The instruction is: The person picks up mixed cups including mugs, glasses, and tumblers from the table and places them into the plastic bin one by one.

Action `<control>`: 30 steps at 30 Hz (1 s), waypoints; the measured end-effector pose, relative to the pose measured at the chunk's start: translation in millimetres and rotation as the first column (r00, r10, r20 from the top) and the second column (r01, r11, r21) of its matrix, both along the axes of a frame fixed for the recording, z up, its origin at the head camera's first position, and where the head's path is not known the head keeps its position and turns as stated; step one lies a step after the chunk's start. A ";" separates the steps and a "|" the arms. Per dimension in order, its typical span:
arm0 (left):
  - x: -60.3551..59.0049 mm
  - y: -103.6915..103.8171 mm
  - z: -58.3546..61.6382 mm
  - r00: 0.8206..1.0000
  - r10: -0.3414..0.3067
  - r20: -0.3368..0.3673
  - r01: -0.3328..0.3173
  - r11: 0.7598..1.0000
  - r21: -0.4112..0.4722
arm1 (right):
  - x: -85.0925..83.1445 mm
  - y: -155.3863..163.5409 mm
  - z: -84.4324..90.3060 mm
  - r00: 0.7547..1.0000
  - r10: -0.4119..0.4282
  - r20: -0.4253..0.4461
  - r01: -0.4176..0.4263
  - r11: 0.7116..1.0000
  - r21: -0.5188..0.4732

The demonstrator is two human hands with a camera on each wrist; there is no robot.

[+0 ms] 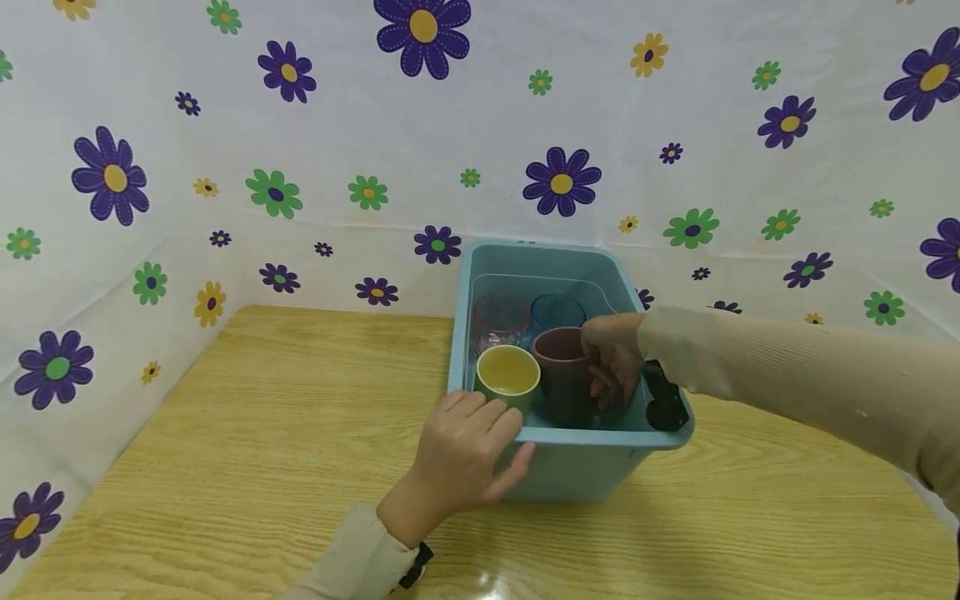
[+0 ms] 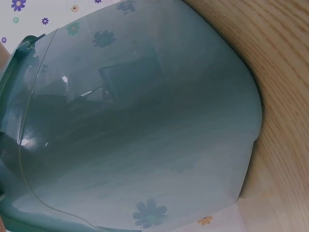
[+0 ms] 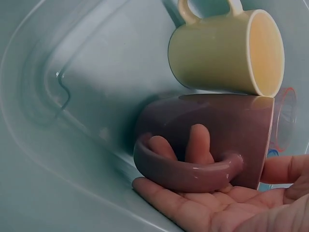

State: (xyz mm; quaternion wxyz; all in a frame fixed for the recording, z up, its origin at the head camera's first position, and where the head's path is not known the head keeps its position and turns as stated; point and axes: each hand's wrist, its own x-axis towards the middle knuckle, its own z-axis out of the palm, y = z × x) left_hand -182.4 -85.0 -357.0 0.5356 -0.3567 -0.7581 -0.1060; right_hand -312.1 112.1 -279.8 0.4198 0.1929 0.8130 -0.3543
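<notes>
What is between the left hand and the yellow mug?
Only the bin's near wall: in the head view the left hand rests on its outside, and the yellow mug stands just inside.

A dull purple mug (image 1: 561, 358) stands upright in the near right part of a light blue plastic tub (image 1: 577, 467), its loop handle (image 3: 186, 172) threaded by two fingers (image 3: 199, 143). It touches a pale green mug (image 1: 507, 375) with a yellow inside, just to its left.
</notes>
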 end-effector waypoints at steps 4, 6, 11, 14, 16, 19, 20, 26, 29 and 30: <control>0.6 0.2 -0.8 1.000 -0.001 0.002 0.001 1.000 0.003 | 0.4 0.9 -0.6 1.000 0.011 0.005 -0.011 1.000 -0.003; 0.9 0.4 -1.5 1.000 0.000 0.008 0.000 1.000 0.003 | 0.6 1.2 -0.8 1.000 0.013 0.003 -0.013 1.000 0.003; 1.2 -0.5 -1.3 1.000 0.004 0.022 -0.004 1.000 -0.005 | -0.4 1.3 -1.1 1.000 0.005 0.027 -0.006 1.000 0.018; 1.3 -1.2 -0.2 1.000 0.002 0.021 -0.002 1.000 -0.007 | 0.4 -0.3 -0.2 0.999 -0.025 0.035 0.024 1.000 0.011; 1.3 -1.3 0.0 1.000 0.000 0.016 0.000 1.000 -0.007 | 1.9 -1.3 0.4 0.999 -0.024 0.030 0.024 1.000 0.006; 1.9 -2.1 -0.5 1.000 0.005 0.018 -0.005 1.000 -0.007 | 1.9 -2.6 0.0 0.999 -0.017 0.031 0.018 1.000 -0.006; 2.0 -2.0 -0.7 1.000 0.005 0.021 -0.005 1.000 -0.008 | 2.3 -2.3 0.5 1.000 -0.014 0.026 0.014 1.000 -0.010; 0.4 -3.4 -1.3 0.999 0.001 0.039 -0.001 1.000 -0.011 | 5.9 -0.3 15.9 0.999 0.027 -0.028 -0.028 0.999 -0.037; -0.7 -5.2 -0.9 0.998 0.001 0.056 0.001 1.000 -0.024 | 8.7 1.6 31.4 0.998 0.054 -0.017 -0.055 0.995 -0.089; -0.4 -6.0 0.1 0.997 0.000 0.074 0.003 0.999 -0.035 | 9.8 2.5 36.8 0.998 0.062 -0.010 -0.062 0.992 -0.111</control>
